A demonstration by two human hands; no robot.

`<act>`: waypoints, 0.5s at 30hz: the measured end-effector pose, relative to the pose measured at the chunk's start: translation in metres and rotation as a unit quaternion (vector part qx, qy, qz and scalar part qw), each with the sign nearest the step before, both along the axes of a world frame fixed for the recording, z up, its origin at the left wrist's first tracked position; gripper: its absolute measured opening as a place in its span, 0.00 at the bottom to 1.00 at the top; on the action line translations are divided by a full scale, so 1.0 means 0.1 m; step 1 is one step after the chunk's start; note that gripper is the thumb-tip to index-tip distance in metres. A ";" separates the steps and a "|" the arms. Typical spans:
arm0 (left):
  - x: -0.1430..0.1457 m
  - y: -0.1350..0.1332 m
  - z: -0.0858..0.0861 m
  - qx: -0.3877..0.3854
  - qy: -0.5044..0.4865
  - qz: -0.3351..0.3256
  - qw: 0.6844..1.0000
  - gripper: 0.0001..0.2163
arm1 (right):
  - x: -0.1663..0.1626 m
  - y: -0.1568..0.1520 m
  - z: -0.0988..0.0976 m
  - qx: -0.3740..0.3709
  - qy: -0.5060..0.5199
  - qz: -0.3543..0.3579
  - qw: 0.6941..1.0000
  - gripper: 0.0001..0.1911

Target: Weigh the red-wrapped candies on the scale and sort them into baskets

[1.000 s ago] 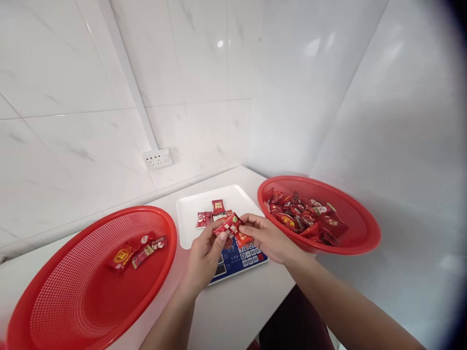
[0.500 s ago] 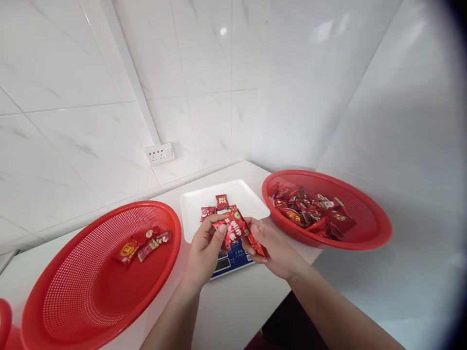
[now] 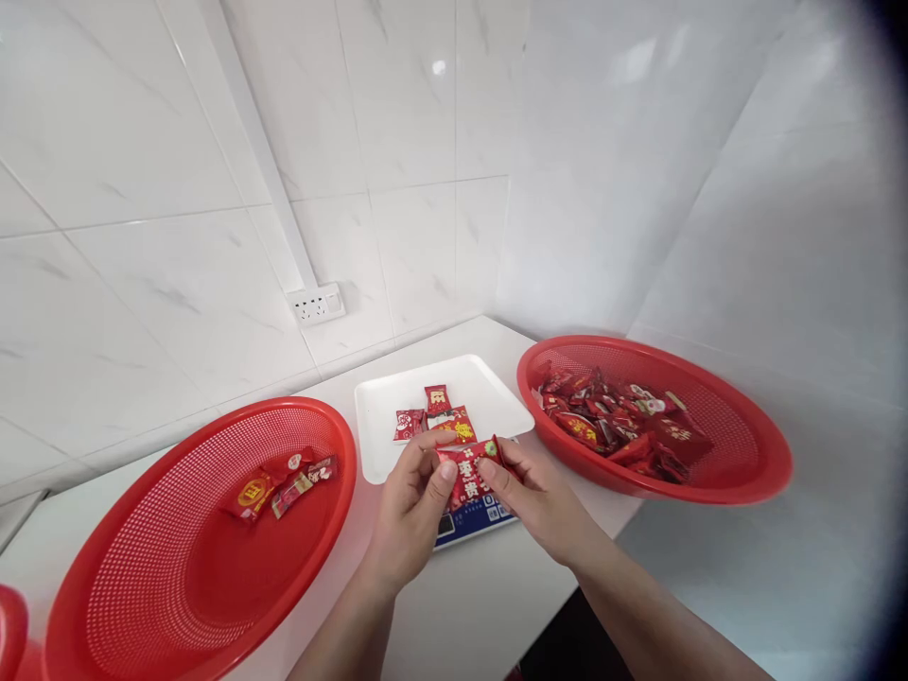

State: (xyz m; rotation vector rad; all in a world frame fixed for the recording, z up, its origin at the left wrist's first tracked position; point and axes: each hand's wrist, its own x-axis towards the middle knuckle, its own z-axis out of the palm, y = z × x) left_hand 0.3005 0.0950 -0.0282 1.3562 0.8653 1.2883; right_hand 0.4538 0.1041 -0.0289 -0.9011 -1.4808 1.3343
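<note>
Both hands pinch a red snack packet (image 3: 468, 478) with white lettering, held low over the front of a digital scale (image 3: 477, 517). My left hand (image 3: 406, 506) is closed on its left end, thumb on the face. My right hand (image 3: 543, 492) grips the right end, its thumb also across the front. Whether another packet lies behind it is hidden. Beyond the fingers, the scale's white tray (image 3: 493, 402) carries a small red packet (image 3: 437, 397), a dark red one (image 3: 410, 425) and a red-and-yellow one (image 3: 460, 422) partly covered by my left hand.
On the right, a red mesh basket (image 3: 762, 454) holds a pile of red packets (image 3: 602, 411). A larger red basket (image 3: 340, 473) on the left contains several packets (image 3: 284, 484). Another red rim (image 3: 12, 624) shows at the left edge. A wall socket (image 3: 317, 304) sits behind the white table (image 3: 440, 615).
The packet has come down and turned so its lettered face is squarer to me. My right thumb has moved onto that face. The view has shifted slightly.
</note>
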 end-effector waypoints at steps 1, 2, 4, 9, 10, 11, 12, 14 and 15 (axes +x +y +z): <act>0.00 0.00 0.00 0.003 -0.005 -0.009 1.000 0.15 | 0.00 0.00 0.01 0.003 -0.002 -0.003 1.000 0.18; 0.00 0.00 0.00 0.004 -0.010 -0.020 1.000 0.15 | 0.00 0.00 0.01 0.005 -0.005 -0.006 1.000 0.18; -0.01 0.00 -0.02 -0.001 -0.016 -0.035 0.999 0.17 | 0.00 0.00 0.01 0.008 -0.008 -0.009 1.000 0.18; -0.01 0.01 -0.05 0.002 -0.014 -0.017 1.000 0.18 | -0.02 0.02 -0.03 -0.006 -0.006 0.007 1.000 0.19; 0.00 0.02 -0.05 0.006 -0.015 -0.013 1.000 0.18 | -0.02 0.02 -0.04 -0.007 -0.005 0.012 1.000 0.19; 0.00 0.02 -0.05 0.009 -0.017 -0.009 1.000 0.17 | -0.02 0.02 -0.05 -0.007 -0.005 0.016 1.000 0.20; 0.00 0.03 -0.05 0.010 -0.017 -0.003 1.000 0.18 | -0.03 0.02 -0.06 -0.005 -0.005 0.018 1.000 0.20; 0.01 0.05 -0.06 0.012 -0.009 0.023 1.000 0.18 | -0.01 0.03 -0.07 0.006 -0.013 0.021 1.000 0.20; 0.00 0.06 -0.06 0.017 0.000 0.049 0.999 0.19 | 0.00 0.05 -0.08 0.014 -0.022 0.019 0.999 0.20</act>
